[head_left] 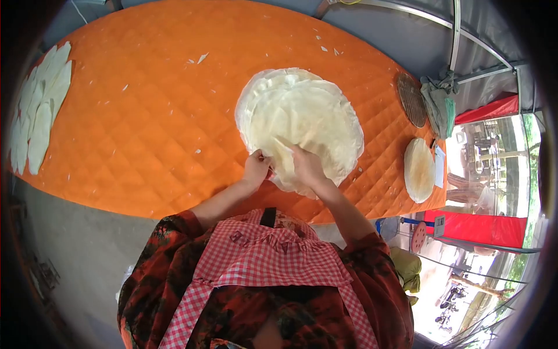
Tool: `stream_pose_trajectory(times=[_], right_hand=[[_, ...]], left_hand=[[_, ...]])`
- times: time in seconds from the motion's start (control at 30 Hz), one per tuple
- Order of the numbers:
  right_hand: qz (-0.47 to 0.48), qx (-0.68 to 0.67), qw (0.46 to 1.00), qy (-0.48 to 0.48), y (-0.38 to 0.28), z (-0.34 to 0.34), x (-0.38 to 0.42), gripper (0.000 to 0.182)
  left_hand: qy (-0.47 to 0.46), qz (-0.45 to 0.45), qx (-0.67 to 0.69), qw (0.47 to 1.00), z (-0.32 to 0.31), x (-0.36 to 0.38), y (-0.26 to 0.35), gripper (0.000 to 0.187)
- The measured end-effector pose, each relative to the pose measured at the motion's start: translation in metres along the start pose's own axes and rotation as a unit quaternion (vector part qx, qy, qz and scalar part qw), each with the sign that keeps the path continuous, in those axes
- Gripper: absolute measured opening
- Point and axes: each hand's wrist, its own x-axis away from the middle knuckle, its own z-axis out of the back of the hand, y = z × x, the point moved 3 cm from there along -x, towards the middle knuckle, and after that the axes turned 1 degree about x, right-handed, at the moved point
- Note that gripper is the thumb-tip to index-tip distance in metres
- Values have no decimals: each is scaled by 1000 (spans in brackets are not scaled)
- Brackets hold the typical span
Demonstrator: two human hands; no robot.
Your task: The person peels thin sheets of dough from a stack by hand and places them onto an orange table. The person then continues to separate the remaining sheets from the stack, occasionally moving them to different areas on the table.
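Observation:
A broad round stack of thin, pale sheets (pixel 308 110) lies on the orange quilted table cover (pixel 157 116). At the stack's near left edge, my left hand (pixel 256 168) has its fingers closed at the rim; what they pinch is too small to make out. My right hand (pixel 307 166) is over the near part of the stack, its fingers closed on a raised fold of a pale sheet. The two hands are a short way apart.
Long pale pieces (pixel 43 110) overlap at the far left. On the right are a smaller round stack (pixel 419 170), a round wire rack (pixel 411 100) and a grey-green cloth (pixel 439 104). Small white scraps dot the cover.

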Motion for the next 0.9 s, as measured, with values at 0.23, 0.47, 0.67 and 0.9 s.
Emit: stream_pose_trajectory(times=[0.23, 0.47, 0.67, 0.9], right_hand=[[37, 40, 998, 23, -35, 2, -1, 23], [-215, 24, 973, -78, -53, 27, -37, 31], [-99, 6, 994, 46, 87, 184, -61, 26], [-26, 242, 965, 101, 6, 339, -49, 26]], left_hand=[[-34, -32, 24, 999, -17, 13, 3, 7], [-104, -125, -33, 986, -37, 13, -9, 9], [-172, -131, -92, 972, -20, 19, 2, 9], [-169, -30, 36, 984, -17, 15, 19, 16]])
